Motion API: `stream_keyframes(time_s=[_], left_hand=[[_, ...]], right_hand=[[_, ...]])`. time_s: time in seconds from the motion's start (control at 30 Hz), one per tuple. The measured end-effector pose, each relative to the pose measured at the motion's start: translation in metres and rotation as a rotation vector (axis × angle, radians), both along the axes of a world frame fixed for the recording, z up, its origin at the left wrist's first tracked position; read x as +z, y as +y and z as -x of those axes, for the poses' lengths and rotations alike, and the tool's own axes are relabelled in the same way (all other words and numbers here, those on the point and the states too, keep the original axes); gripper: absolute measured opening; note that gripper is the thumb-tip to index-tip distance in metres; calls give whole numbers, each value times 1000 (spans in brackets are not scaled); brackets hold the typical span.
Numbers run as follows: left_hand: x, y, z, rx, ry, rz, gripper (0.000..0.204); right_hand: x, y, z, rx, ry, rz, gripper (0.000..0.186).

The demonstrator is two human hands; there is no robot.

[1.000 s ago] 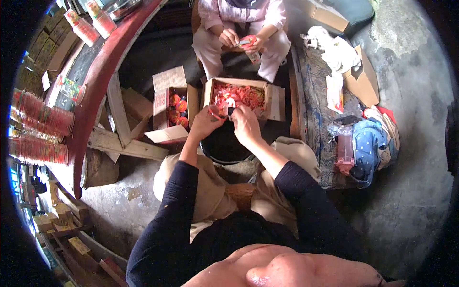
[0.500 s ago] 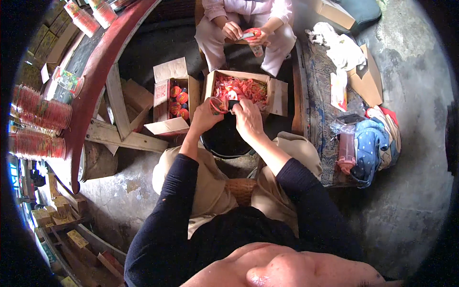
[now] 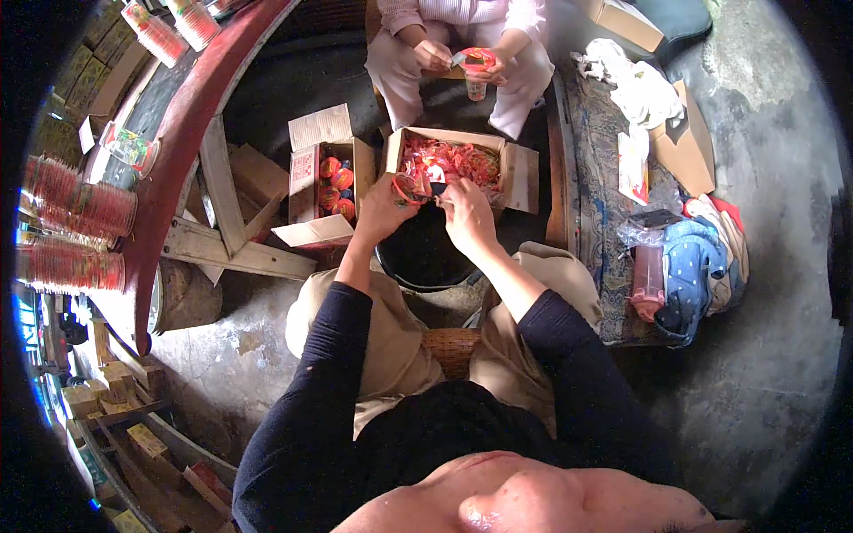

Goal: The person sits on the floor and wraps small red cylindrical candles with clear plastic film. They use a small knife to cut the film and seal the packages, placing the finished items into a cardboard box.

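My left hand (image 3: 382,215) is wrapped round a clear plastic cup with a red rim (image 3: 409,188), tilted over the near edge of a cardboard box (image 3: 389,153). Beside the cup, my right hand (image 3: 469,218) has its fingers pinched together. A small dark piece shows by those fingertips, too small to name. Crumpled red plastic pieces (image 3: 471,164) fill the box. Below my hands, between my knees, stands a round black tub (image 3: 431,258).
A smaller open carton (image 3: 304,182) holds several round red items. Opposite me, a seated person's hands (image 3: 502,67) hold a red-rimmed cup. Stacked cups (image 3: 80,197) line the curved table at left. A patterned bench (image 3: 591,222) at right bears a pink bottle (image 3: 648,280) and cloth.
My hands stay over the box's near edge, with my right fingers shifted slightly beside the cup. The person opposite has turned their cup upright and drawn one hand away from it.
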State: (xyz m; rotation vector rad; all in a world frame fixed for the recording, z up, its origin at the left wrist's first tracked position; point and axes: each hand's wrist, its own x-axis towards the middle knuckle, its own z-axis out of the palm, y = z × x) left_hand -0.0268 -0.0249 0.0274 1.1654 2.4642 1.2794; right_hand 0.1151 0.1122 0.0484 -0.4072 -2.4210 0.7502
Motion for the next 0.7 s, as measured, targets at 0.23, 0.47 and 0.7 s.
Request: stream_keyframes(time_s=[0.23, 0.47, 0.7], left_hand=[[14, 1, -6, -5, -130, -6, 51], [12, 0, -4, -39, -281, 48, 45], [-11, 0, -1, -88, -366, -54, 49]], right_hand=[[8, 0, -5, -3, -47, -131, 9], [5, -5, -2, 39, 0, -327, 5], [-7, -5, 5, 24, 10, -153, 5]])
